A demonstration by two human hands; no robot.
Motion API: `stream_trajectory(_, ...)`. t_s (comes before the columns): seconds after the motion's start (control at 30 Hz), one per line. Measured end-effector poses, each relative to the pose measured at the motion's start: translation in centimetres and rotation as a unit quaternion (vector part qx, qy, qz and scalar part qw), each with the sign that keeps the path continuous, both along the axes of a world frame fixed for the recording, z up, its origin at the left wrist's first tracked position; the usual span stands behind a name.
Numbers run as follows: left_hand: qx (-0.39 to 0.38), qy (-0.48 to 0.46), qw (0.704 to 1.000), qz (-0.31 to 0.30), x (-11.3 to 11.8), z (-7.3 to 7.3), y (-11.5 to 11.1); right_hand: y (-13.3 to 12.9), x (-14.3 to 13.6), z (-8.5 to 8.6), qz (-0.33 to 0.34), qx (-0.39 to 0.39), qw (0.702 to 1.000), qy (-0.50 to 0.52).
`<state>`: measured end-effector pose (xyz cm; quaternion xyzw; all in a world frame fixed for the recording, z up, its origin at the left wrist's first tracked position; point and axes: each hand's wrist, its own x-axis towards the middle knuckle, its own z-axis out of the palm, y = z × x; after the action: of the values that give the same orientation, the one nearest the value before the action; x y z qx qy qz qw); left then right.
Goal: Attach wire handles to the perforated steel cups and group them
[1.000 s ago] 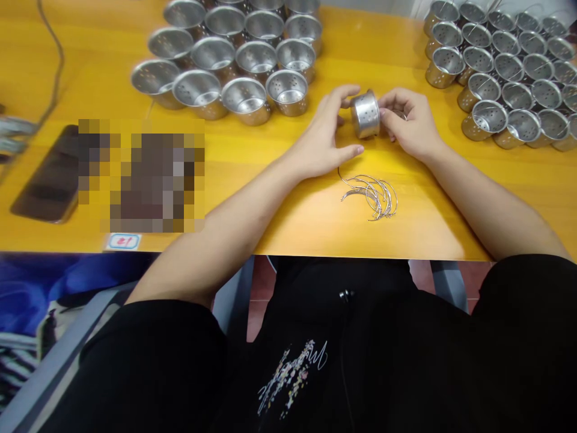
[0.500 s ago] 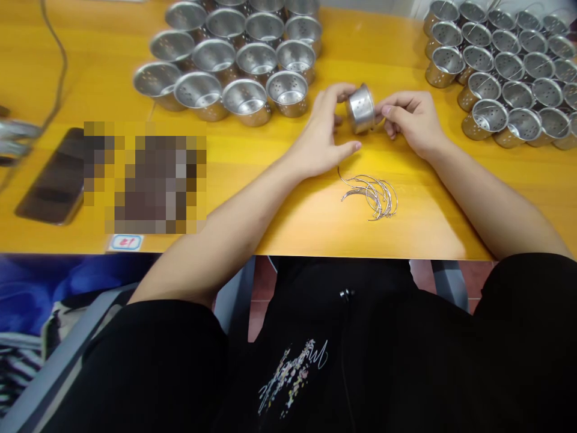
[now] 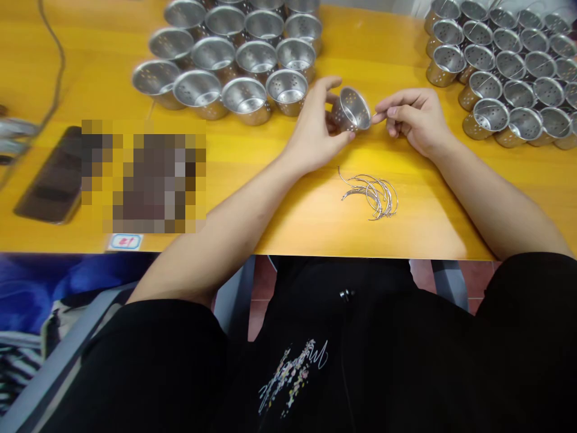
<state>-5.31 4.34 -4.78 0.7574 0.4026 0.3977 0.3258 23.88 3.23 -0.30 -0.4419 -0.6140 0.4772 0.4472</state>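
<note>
A perforated metal cup (image 3: 353,109) is tilted in my left hand (image 3: 315,126), its mouth turned up and toward me. The thumb is at its lower edge and the fingers are behind its left side. Just right of the cup, my right hand (image 3: 417,120) is pinched, thumb against forefinger, with the fingertips close to the rim. Something thin shows at those fingertips, too small to make out clearly. Below both hands, a small pile of curved metal wires (image 3: 376,195) lies on the yellow table (image 3: 297,222).
Rows of metal cups (image 3: 246,99) stand at the back left of centre. More cups, several with wires across them (image 3: 487,117), fill the back right. A dark phone (image 3: 51,177), a blurred-out item (image 3: 148,183), a small label (image 3: 126,242) and a cable (image 3: 61,66) are on the left.
The cup has turned so that its open mouth now shows, and it has shifted slightly left. My left thumb has closed in against it. My right hand has barely moved.
</note>
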Motion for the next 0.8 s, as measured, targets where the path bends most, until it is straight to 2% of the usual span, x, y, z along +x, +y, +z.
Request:
stream_trajectory(0.2,0.003,0.009,1.0,0.017,-0.4,0.6,-0.2,-0.2,-0.4,0.8,-0.027,-0.031,0.998,-0.053)
stream_trajectory(0.43,0.012,0.045,0.999,0.003,-0.8,1.5,-0.3,-0.4,-0.2,1.2,0.03,-0.054,0.998,-0.009)
stream_trajectory(0.57,0.001,0.078,0.996,-0.043,-0.8,1.9,-0.2,-1.1,0.0,1.9,0.047,-0.059,0.994,-0.075)
stream_trajectory(0.8,0.033,0.025,0.999,0.003,-0.1,1.1,0.3,-1.6,-0.1,2.4,0.076,-0.02,0.984,-0.163)
